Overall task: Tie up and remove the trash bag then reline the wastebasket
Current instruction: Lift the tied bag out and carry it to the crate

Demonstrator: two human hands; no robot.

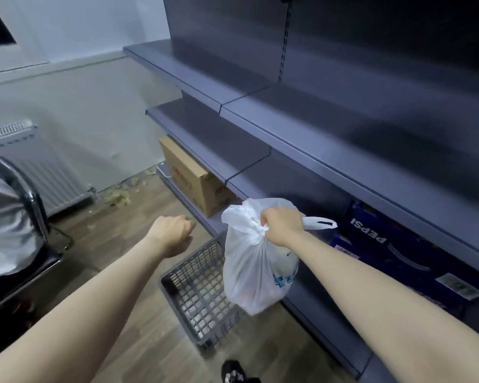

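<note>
White trash bag knot gripped in rt hand, below it; lt hand curled, empty.

Wood-look floor carries the grey mesh wastebasket; bottom shelf holds a cardboard box.

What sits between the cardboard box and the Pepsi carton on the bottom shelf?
In the head view, the tied white trash bag hangs there in front of the shelf, gripped at its knot by the right hand.
</note>
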